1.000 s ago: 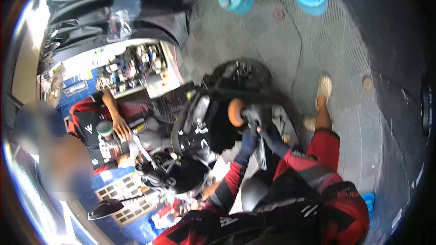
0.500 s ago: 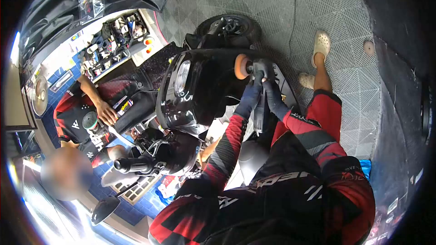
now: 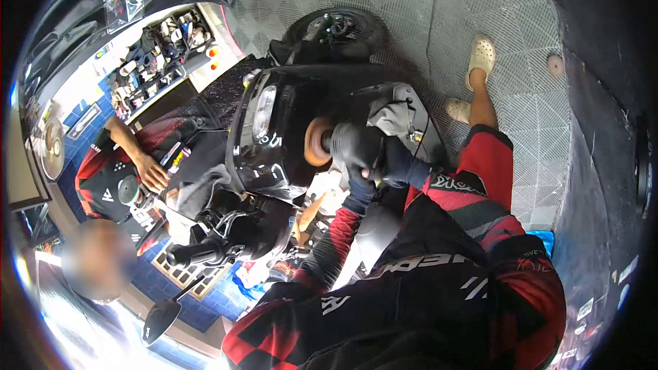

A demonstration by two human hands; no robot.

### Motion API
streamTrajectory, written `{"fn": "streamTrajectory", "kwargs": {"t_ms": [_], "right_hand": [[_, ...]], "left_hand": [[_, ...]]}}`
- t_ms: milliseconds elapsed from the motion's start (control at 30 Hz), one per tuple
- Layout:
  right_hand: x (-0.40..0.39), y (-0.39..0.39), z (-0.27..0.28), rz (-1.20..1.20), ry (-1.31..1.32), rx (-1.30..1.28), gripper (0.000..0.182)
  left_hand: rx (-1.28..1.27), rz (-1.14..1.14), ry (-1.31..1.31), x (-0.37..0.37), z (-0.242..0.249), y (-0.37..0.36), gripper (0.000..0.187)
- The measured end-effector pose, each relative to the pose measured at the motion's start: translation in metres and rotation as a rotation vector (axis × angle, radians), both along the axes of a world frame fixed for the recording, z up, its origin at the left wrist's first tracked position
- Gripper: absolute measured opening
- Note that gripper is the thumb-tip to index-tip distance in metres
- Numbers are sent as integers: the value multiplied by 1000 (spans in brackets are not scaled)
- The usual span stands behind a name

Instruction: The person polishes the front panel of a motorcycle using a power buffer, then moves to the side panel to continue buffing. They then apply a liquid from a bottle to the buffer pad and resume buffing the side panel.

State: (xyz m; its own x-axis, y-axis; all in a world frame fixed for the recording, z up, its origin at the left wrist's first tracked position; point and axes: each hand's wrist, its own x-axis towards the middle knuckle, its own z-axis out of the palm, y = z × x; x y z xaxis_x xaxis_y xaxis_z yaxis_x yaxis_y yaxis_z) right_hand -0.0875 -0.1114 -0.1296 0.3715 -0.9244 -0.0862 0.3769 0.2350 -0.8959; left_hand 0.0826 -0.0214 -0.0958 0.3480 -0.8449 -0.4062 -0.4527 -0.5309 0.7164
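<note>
A black polisher (image 3: 358, 144) with an orange foam pad (image 3: 317, 142) is in my hands. Its pad is against or very close to the glossy black scooter panel (image 3: 281, 130), to the right of the headlight (image 3: 264, 111). My left hand (image 3: 360, 179), in dark fabric, wraps the tool from below. On the tool's right side is my right hand (image 3: 399, 163), also dark-covered and closed round it. The polisher's body partly hides the fingers of both hands. A grey, cloth-like thing (image 3: 392, 118) lies just beyond my right hand.
At the left, a co-worker's hand (image 3: 152, 173) is beside the handlebar (image 3: 195, 253). A mirror (image 3: 161, 318) sticks out below it. The scooter wheel (image 3: 336, 33) is at the top. Behind stands a box of tools and bottles (image 3: 161, 55). A cable (image 3: 432, 20) crosses the floor mat.
The polisher has swung left and down across the panel, its pad now nearer the headlight. Both my hands moved with it. The grey cloth-like thing has come into view.
</note>
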Motion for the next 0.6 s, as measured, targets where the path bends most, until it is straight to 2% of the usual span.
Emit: {"fn": "streamTrajectory", "kwargs": {"t_ms": [33,67,133,167,200,267,300,333,400,433,467,533,567,600], "right_hand": [[-7,-5,2,44,-86,210,73],[-24,-13,9,148,136,423,64],[-15,-8,-20,-11,-7,665,59],[-10,1,-32,-66,-79,787,56],[-5,4,-36,-133,-124,910,56],[4,11,-36,-221,-343,1217,56],[4,10,-26,-211,-345,1221,56],[4,0,-11,-296,-427,1227,57],[3,-6,2,-364,-511,1253,59],[3,-5,5,-263,-387,1067,60],[1,-11,10,-168,-269,870,62],[-9,-27,34,-202,-318,614,65],[-5,-17,23,-111,-192,454,69],[-1,-8,11,-22,-67,289,74]], "left_hand": [[69,30,157,-17,-1,-25,46],[135,61,311,-37,1,-58,38],[497,-260,7,-45,-15,-88,29],[570,-334,-113,-67,-15,-103,36],[525,-441,-181,-42,-51,-77,49],[581,-726,-283,-63,-16,-105,59],[831,-563,-203,-77,-2,-125,56],[828,-562,-206,-72,1,-129,56],[505,-706,-255,-59,13,-118,49],[232,-751,-317,-53,18,-110,46],[160,-792,-411,-50,29,-107,48],[-97,-785,-566,-50,52,-91,48],[-35,-745,-596,-45,56,-75,44],[-308,-797,-772,-47,55,-67,46]]}}
